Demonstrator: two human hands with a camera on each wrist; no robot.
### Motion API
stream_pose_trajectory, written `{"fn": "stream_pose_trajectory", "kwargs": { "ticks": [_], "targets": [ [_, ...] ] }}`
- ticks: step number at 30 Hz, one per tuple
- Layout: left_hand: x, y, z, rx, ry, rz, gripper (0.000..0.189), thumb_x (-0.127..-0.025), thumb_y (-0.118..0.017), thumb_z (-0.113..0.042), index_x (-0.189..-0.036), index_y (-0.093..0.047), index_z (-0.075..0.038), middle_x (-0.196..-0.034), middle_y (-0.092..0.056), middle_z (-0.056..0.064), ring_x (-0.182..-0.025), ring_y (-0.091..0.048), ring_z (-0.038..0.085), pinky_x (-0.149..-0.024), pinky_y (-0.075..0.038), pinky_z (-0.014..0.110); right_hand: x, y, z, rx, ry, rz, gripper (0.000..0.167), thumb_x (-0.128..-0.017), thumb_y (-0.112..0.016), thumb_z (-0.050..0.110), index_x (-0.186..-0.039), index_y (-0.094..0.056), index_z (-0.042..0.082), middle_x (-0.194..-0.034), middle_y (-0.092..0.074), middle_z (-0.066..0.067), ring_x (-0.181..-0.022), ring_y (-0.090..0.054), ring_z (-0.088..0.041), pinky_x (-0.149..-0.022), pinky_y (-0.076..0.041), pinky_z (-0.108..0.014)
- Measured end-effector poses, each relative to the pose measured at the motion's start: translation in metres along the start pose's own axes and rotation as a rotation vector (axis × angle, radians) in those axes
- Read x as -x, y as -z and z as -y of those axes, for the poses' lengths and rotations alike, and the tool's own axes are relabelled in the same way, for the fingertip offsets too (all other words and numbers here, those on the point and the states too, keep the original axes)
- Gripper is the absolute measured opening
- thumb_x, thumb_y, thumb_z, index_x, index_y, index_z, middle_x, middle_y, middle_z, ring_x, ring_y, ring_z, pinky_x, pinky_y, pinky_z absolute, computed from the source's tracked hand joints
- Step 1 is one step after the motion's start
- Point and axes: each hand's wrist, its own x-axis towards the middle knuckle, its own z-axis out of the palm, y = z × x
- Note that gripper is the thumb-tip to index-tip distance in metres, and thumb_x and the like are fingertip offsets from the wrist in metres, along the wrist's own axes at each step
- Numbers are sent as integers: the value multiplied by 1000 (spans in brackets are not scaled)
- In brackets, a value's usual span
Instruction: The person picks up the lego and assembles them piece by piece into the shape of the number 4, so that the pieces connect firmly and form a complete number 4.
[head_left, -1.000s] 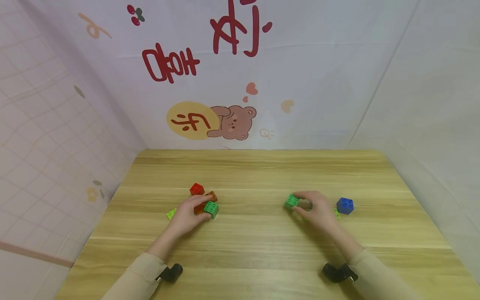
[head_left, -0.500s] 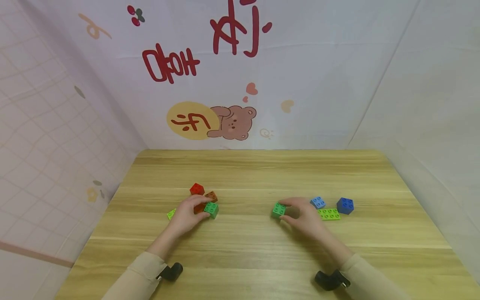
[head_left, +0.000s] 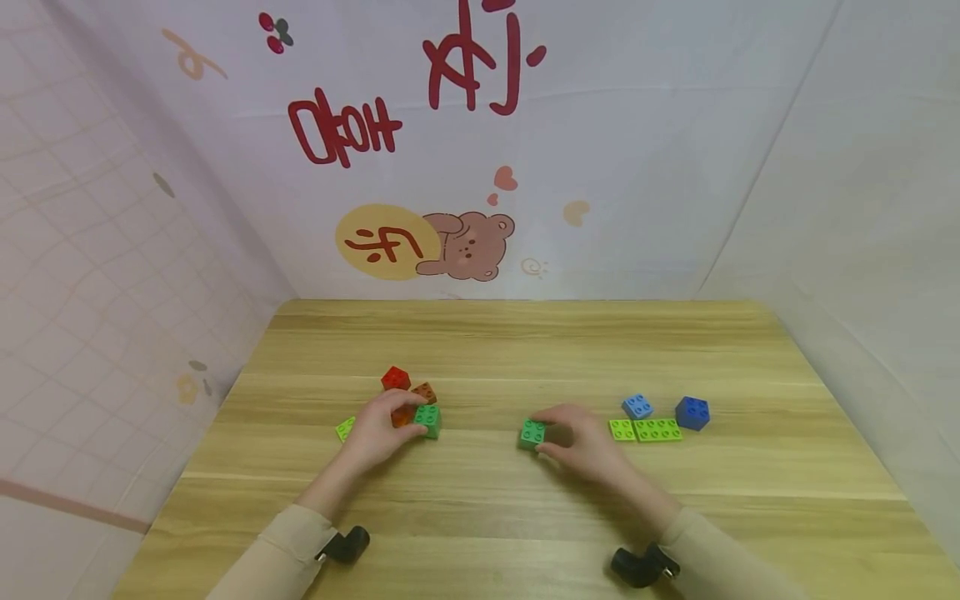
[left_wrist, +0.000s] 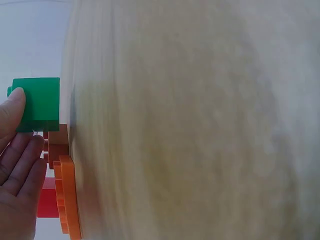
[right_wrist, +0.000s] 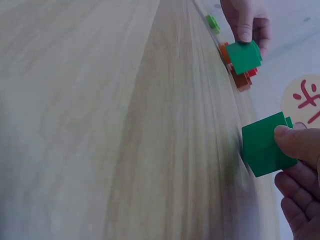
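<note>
My left hand [head_left: 382,429] pinches a green toy brick [head_left: 427,421] between thumb and fingers, left of the table's middle. In the left wrist view this brick [left_wrist: 41,102] is close by a brown brick [left_wrist: 58,146] and an orange brick [left_wrist: 68,197], with a red brick [left_wrist: 48,199] behind. Right of the middle, my right hand [head_left: 577,442] grips a second green brick [head_left: 532,433] by its sides, thumb on the near side. Both green bricks show four-stud tops in the head view. A gap of bare wood lies between the two.
To the right of my right hand lie a light blue brick [head_left: 638,407], a small lime brick [head_left: 622,430], a longer lime brick [head_left: 658,430] and a dark blue brick [head_left: 692,412]. Another lime brick [head_left: 345,428] lies left of my left hand. A white printed cloth [head_left: 637,150] hangs behind the table.
My right hand has moved left and a little nearer with its green brick, uncovering the light blue and lime bricks. My left hand has stayed almost in place, still holding its brick.
</note>
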Motion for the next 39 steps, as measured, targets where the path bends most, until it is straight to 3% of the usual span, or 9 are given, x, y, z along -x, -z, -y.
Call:
{"fn": "stream_pose_trajectory", "kwargs": {
  "ticks": [9, 22, 33, 39],
  "targets": [
    [0, -5, -10, 138, 3, -2, 34, -78, -86, -13, -110, -73, -14, -109, -66, -3, -102, -63, 21, -91, -51, 48, -6, -9, 5, 8, 54, 30, 44, -78, -85, 14, -119, -71, 11, -117, -70, -3, -109, -62, -24, -97, -47, -47],
    [-6, -25, -25, 309, -61, 54, 35, -77, -86, -10, -109, -72, -8, -108, -67, 4, -104, -65, 31, -93, -51, 50, -7, -15, -1, -111, -50, 68, 44, -81, -83, 17, -122, -69, 11, -123, -67, -2, -117, -60, -24, -103, -44, -47],
    [-11, -44, -49, 340, -83, 82, 37, -77, -86, -10, -111, -72, -3, -109, -67, 5, -104, -65, 26, -93, -52, 42, -5, -16, -8, -165, -84, 67, 43, -82, -83, 21, -122, -69, 14, -118, -68, 3, -110, -63, -18, -100, -46, -45],
    [-15, -49, -59, 332, -120, 96, 36, -77, -86, -13, -110, -72, -7, -108, -67, -2, -104, -65, 21, -93, -52, 38, -5, -17, -10, -191, -96, 45, 43, -81, -83, 22, -120, -69, 11, -112, -70, 4, -107, -64, -18, -100, -46, -45]
  ]
}}
